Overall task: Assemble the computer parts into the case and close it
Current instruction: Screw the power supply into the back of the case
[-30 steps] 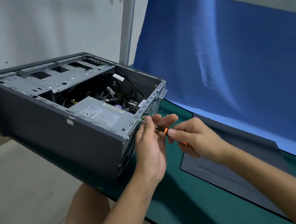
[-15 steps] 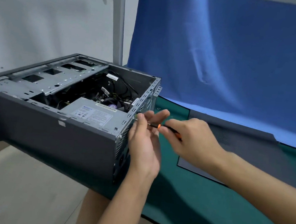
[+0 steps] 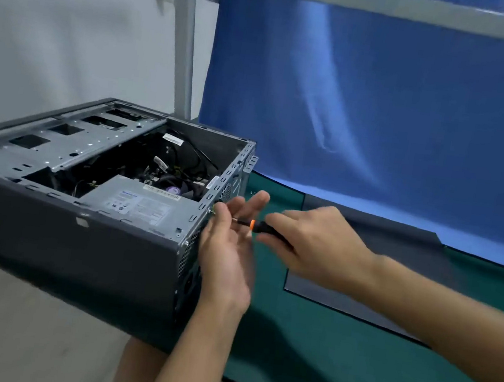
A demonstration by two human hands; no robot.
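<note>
- Computer case [image 3: 60, 245]: dark grey desktop chassis, lying on its side with the open face up. It sits at the left end of your counter [image 3: 349, 370] and partly overhangs the edge.
- Power supply [image 3: 140, 205]: grey box with a printed label, seated inside the case at the near rear corner.
- Drive cage [image 3: 58, 146]: bare metal plate with cut-outs, spanning the front part of the case's open top.
- Cables [image 3: 191, 157]: black leads, loose in the case's far interior behind the power supply.
- Screwdriver [image 3: 259, 226]: black handle with an orange collar, held level, its tip at the top of the case's rear edge.
- Your left hand [image 3: 229, 252]: just beside the case's rear wall. Thumb and fingers pinch the screwdriver's metal shaft near the tip; whether a screw sits there cannot be told.
- Your right hand [image 3: 317, 244]: right of the case, clenched around the screwdriver's handle.
- Side panel [image 3: 341, 302]: grey sheet lying flat on the counter, right of the case, partly under your right forearm.
- Blue cloth [image 3: 383, 112]: hanging behind the case and draped down onto the counter.
</note>
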